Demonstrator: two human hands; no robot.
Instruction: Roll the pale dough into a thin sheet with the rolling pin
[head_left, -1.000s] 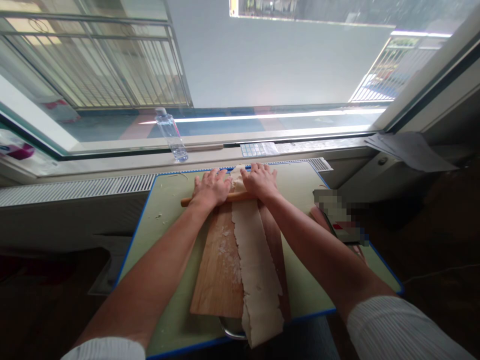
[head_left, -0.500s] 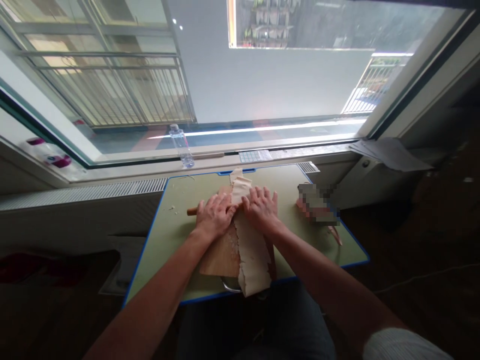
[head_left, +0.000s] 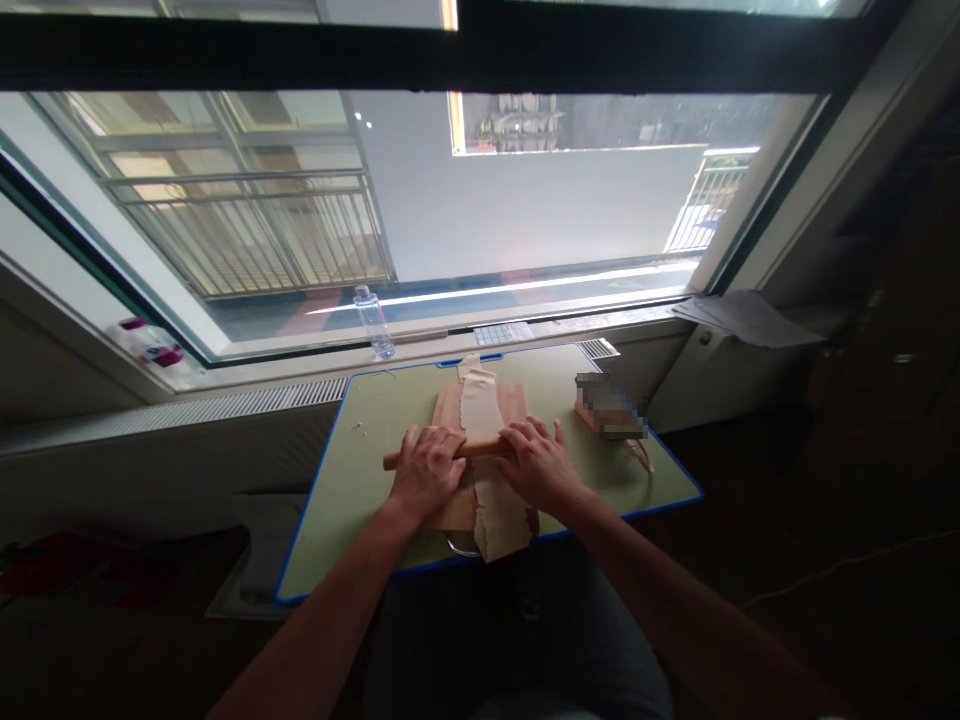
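A wooden rolling pin lies crosswise over a long strip of pale dough. My left hand is closed over the pin's left part, its end sticking out past the fingers. Over the right part, my right hand curls its fingers on the pin and hides that end. Under the dough is a wooden board. The strip has ragged edges. Its far end is folded in layers near the table's back edge, and its near end hangs over the front edge.
The board rests on a green table with a blue rim. A blurred-out object sits on its right side. Dough crumbs dot the left. A clear bottle, a purple-capped bottle and papers stand or lie along the windowsill.
Both hands have drawn the rolling pin toward me along the dough, uncovering more of the strip and board behind it. The camera view has tilted up a little.
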